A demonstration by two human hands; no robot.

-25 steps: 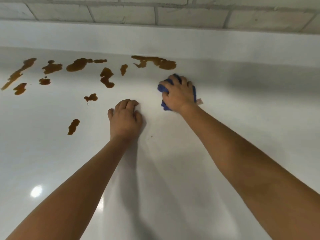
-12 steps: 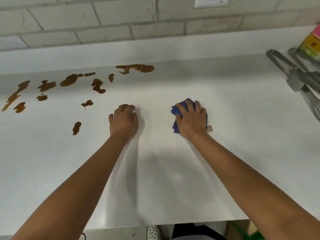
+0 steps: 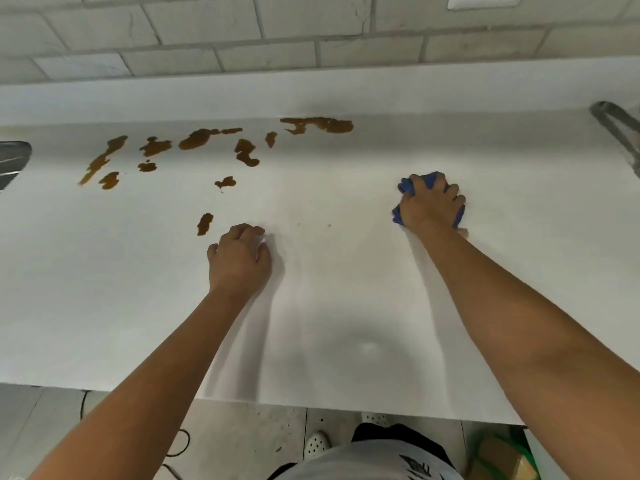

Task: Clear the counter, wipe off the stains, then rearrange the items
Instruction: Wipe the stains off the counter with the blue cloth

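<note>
Several brown stains (image 3: pixel 204 138) are spread over the far left part of the white counter (image 3: pixel 346 306), with one long stain (image 3: pixel 318 124) near the back wall. My right hand (image 3: pixel 431 206) grips a bunched blue cloth (image 3: pixel 405 187) and presses it on the counter, well right of the stains. My left hand (image 3: pixel 239 259) rests on the counter with curled fingers and holds nothing, just right of a small brown spot (image 3: pixel 204 223).
Metal tongs (image 3: pixel 620 133) lie at the right edge of the counter. A metal sink edge (image 3: pixel 12 161) shows at the far left. A tiled wall (image 3: pixel 277 36) runs behind. Below the counter's front edge are the floor, a cable and white shoes (image 3: pixel 317 443).
My right hand has dragged the blue cloth from beside the stains toward the right across the counter. My left hand has stayed in place. The view has pulled back.
</note>
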